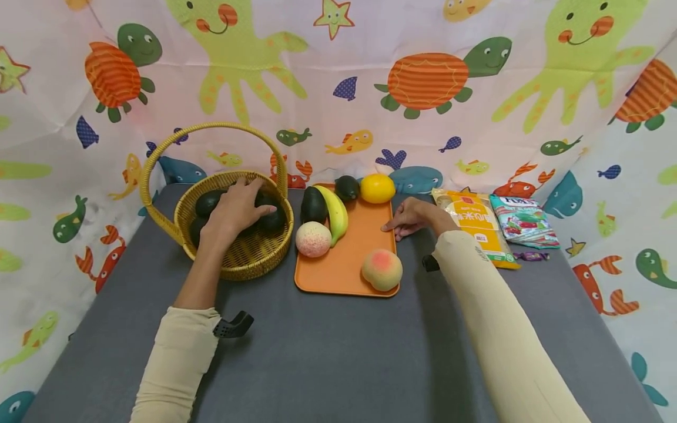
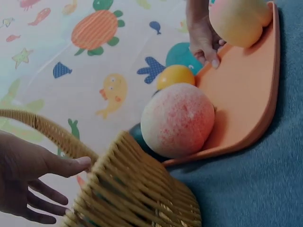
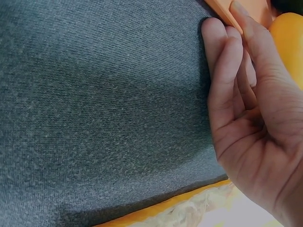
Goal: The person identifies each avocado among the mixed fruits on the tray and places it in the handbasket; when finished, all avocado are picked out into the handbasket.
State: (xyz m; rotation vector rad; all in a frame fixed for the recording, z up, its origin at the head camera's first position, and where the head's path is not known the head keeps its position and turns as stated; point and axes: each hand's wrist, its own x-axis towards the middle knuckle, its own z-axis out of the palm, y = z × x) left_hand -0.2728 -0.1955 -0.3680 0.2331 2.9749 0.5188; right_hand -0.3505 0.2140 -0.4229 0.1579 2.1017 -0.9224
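My left hand point(image 1: 236, 205) reaches over the yellow wicker basket point(image 1: 254, 269), among several dark green, avocado-like fruits point(image 1: 208, 203). Its fingers are spread and fairly straight in the left wrist view, with the thumb by the basket's rim point(image 2: 124, 142); nothing shows in its grasp. At the right edge of the orange tray point(image 1: 338, 276), my right hand point(image 1: 415, 216) pinches the rim, thumb on top and the other fingers curled at the side. The tray bears a banana point(image 1: 337, 216), a speckled pale peach point(image 1: 314, 239), a larger peach point(image 1: 382, 270), a lemon point(image 1: 378, 188) and two dark green fruits point(image 1: 314, 205).
Right of the tray lie a yellow food packet point(image 1: 471, 220), a green and white candy bag point(image 1: 525, 220) and a small purple wrapped candy point(image 1: 531, 256). A printed sea-animal curtain point(image 1: 338, 117) hangs behind the grey table point(image 1: 338, 352). The basket's tall handle point(image 1: 211, 125) arches above it.
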